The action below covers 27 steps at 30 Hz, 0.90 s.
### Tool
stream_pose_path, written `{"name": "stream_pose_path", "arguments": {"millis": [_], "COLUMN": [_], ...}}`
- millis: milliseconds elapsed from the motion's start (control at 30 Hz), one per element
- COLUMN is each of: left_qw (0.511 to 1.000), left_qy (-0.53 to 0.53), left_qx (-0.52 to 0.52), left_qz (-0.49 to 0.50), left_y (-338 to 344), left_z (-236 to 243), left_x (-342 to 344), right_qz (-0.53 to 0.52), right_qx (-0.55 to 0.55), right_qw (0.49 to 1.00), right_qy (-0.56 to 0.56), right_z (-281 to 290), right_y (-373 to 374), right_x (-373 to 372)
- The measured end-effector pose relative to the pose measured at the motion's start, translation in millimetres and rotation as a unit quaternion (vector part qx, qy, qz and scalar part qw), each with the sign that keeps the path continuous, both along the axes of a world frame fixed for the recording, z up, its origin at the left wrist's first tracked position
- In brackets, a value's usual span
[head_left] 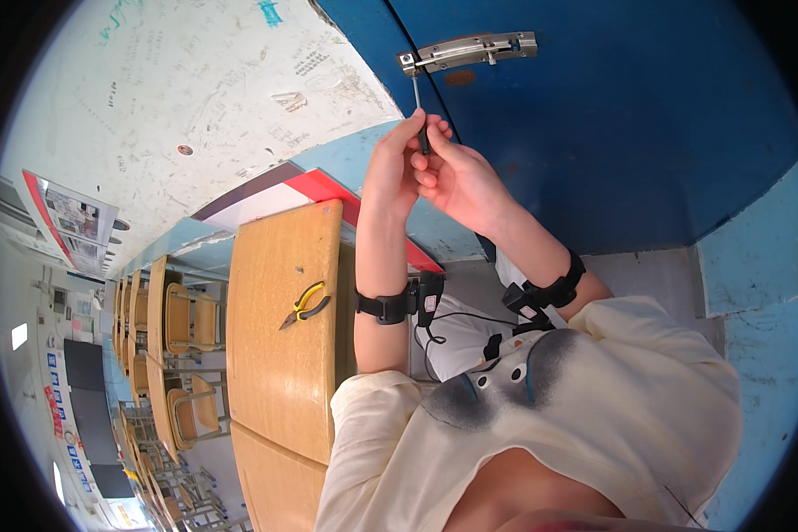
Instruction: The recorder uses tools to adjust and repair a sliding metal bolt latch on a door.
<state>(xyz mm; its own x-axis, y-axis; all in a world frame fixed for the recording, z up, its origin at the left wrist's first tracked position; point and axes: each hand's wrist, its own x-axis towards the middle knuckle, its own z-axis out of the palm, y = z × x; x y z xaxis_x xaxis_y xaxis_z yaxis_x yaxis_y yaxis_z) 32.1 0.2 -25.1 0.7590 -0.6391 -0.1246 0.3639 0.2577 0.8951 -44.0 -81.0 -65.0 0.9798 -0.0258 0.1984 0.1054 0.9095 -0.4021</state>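
A screwdriver with a black handle and a thin metal shaft points up at the strike end of a silver slide bolt. Its tip meets the small catch plate beside the gap of the blue door. My left hand is closed at the top of the handle, where the shaft begins. Around the lower handle curl the thumb and fingers of my right hand. The fingers partly cover the handle, and the screw under the tip is too small to make out.
Yellow-and-black pliers lie on a wooden desk to my left, near a small dark piece. A marked white wall adjoins the door. Chairs and more desks stand farther left. Black straps with small devices circle both forearms.
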Motion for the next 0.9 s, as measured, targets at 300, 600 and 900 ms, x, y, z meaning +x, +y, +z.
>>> {"name": "stream_pose_path", "arguments": {"millis": [300,600,900], "left_qw": [0.999,1.000,0.999], "left_qy": [-0.017,0.008,-0.030], "left_qx": [0.014,-0.019,0.015], "left_qz": [-0.025,0.003,-0.038], "left_y": [-3,-3,3], "left_z": [-7,1,-7], "left_x": [6,-7,14], "right_qz": [-0.043,-0.007,-0.050], "right_qx": [-0.049,-0.024,-0.114], "right_qw": [0.998,1.000,0.992], "right_qy": [0.013,-0.009,0.019], "right_z": [-3,0,0], "right_y": [-5,-1,-2], "right_x": [0,-3,-4]}}
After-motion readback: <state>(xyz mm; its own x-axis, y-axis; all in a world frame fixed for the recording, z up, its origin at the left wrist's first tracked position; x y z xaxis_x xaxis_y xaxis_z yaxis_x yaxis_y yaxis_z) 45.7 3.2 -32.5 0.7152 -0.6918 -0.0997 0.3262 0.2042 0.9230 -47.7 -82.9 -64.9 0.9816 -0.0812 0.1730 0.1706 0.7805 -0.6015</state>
